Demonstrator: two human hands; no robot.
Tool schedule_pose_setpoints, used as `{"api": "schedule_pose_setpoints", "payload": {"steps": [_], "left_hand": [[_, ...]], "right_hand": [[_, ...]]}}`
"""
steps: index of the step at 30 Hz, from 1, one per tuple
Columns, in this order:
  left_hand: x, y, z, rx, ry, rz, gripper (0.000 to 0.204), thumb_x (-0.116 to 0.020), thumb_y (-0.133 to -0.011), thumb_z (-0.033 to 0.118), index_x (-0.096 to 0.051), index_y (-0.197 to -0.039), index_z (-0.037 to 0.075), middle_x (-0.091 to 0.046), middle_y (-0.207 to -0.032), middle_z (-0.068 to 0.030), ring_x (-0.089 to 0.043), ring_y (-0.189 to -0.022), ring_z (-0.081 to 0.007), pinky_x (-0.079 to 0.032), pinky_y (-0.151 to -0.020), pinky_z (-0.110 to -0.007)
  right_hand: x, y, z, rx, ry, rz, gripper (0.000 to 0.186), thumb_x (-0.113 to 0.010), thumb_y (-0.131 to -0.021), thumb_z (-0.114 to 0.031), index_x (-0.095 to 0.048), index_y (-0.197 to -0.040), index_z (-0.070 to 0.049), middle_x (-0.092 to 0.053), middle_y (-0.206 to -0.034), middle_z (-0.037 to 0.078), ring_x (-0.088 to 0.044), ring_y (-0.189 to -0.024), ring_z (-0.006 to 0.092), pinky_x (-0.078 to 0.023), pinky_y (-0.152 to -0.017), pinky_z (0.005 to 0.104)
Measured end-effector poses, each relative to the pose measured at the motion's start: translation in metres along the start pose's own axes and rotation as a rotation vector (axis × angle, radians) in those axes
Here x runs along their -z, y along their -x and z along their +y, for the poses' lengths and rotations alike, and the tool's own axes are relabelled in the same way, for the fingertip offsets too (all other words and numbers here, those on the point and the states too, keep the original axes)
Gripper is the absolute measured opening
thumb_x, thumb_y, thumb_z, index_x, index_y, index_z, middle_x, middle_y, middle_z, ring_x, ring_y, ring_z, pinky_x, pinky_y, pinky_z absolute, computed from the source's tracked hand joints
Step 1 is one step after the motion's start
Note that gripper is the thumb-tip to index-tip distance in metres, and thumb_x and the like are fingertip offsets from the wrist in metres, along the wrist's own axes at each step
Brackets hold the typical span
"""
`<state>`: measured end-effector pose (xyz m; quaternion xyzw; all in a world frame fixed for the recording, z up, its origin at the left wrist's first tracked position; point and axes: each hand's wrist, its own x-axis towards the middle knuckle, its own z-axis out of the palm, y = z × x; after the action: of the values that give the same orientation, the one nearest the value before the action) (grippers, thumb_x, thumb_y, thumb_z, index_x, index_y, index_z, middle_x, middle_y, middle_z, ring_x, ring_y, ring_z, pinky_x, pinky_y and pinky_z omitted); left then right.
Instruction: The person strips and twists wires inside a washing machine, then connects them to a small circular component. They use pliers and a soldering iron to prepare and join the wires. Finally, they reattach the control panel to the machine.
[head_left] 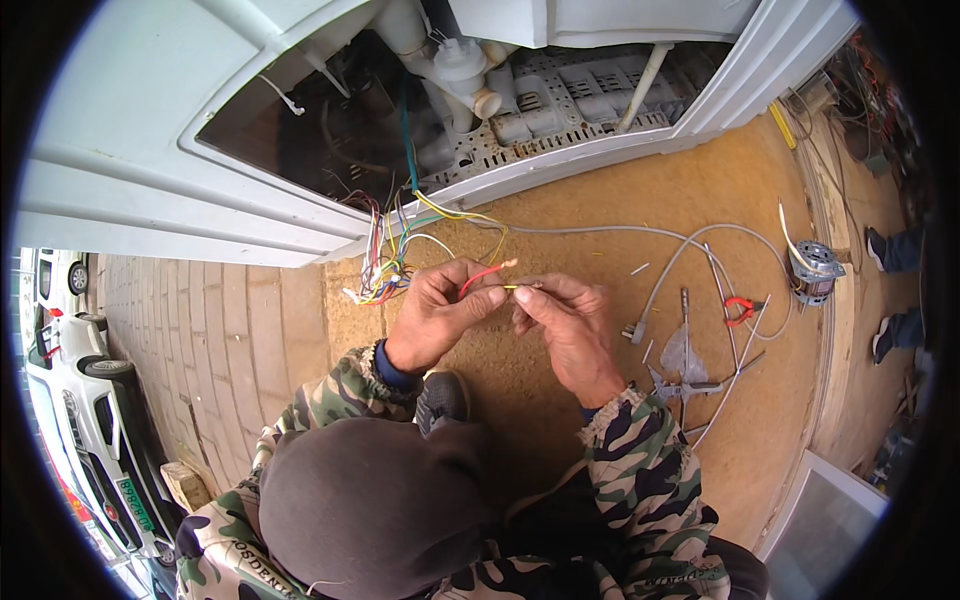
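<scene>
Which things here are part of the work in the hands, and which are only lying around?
In use:
left hand holding red wire
right hand holding yellow wire
wire bundle
open white appliance

Lying about:
red-handled pliers
small motor
grey cable with plug

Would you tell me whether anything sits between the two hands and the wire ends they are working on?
Nothing visible does. The left hand already pinches the red wire, and the right hand pinches the yellow wire, their ends close together.

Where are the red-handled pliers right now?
In the head view the red-handled pliers lie on the ground right of the right hand, near the small motor.
</scene>
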<state>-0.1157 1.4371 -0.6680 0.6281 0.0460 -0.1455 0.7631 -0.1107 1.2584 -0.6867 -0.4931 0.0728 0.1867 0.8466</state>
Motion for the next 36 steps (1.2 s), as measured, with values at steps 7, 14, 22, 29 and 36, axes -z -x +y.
{"api": "schedule_pose_setpoints", "payload": {"steps": [7, 14, 22, 29, 36], "left_hand": [[0.022, 0.009, -0.002, -0.023, -0.124, 0.129, 0.007, -0.072, -0.089, 0.008, -0.068, -0.091, 0.002, -0.061, -0.075, 0.0048, -0.048, -0.066, -0.002, -0.037, -0.058, -0.02], [0.013, 0.001, -0.008, -0.018, -0.094, 0.077, 0.008, -0.071, -0.09, 0.008, -0.068, -0.093, 0.002, -0.063, -0.079, 0.0034, -0.051, -0.071, -0.0031, -0.041, -0.063, -0.021], [0.012, 0.003, -0.009, -0.025, -0.056, 0.075, 0.006, -0.07, -0.09, 0.007, -0.068, -0.092, 0.002, -0.06, -0.076, 0.0056, -0.047, -0.067, -0.0017, -0.037, -0.059, -0.02], [0.009, 0.003, -0.009, -0.011, -0.049, 0.028, 0.005, -0.072, -0.089, 0.007, -0.069, -0.089, 0.002, -0.06, -0.076, 0.005, -0.048, -0.067, -0.0023, -0.039, -0.06, -0.021], [0.009, 0.002, -0.011, 0.006, -0.098, -0.01, 0.008, -0.073, -0.089, 0.009, -0.07, -0.091, 0.002, -0.062, -0.077, 0.0043, -0.049, -0.068, -0.0026, -0.04, -0.059, -0.021]], "right_hand": [[0.047, -0.017, -0.028, -0.01, 0.762, 0.076, 0.029, -0.069, -0.091, -0.022, -0.067, -0.08, 0.005, -0.063, -0.066, 0.015, -0.061, -0.059, 0.0159, -0.048, -0.057, 0.0315], [0.062, -0.003, -0.009, 0.2, 1.293, -0.061, 0.029, -0.072, -0.082, -0.021, -0.062, -0.073, 0.006, -0.062, -0.069, 0.02, -0.06, -0.063, 0.0332, -0.045, -0.059, 0.0389], [0.016, -0.001, -0.016, 0.168, 0.645, -0.022, 0.031, -0.076, -0.08, -0.008, -0.069, -0.108, 0.003, -0.07, -0.09, 0.01, -0.067, -0.08, 0.0168, -0.054, -0.073, 0.0292], [0.006, -0.002, -0.007, 0.182, 0.439, -0.083, 0.026, -0.074, -0.086, -0.01, -0.069, -0.108, 0.003, -0.069, -0.085, 0.005, -0.063, -0.075, 0.0102, -0.052, -0.068, 0.0251], [0.011, 0.0, -0.011, 0.043, 0.327, -0.095, 0.024, -0.067, -0.094, -0.022, -0.066, -0.086, 0.001, -0.061, -0.07, 0.002, -0.054, -0.059, 0.0066, -0.043, -0.054, 0.0231]]}}
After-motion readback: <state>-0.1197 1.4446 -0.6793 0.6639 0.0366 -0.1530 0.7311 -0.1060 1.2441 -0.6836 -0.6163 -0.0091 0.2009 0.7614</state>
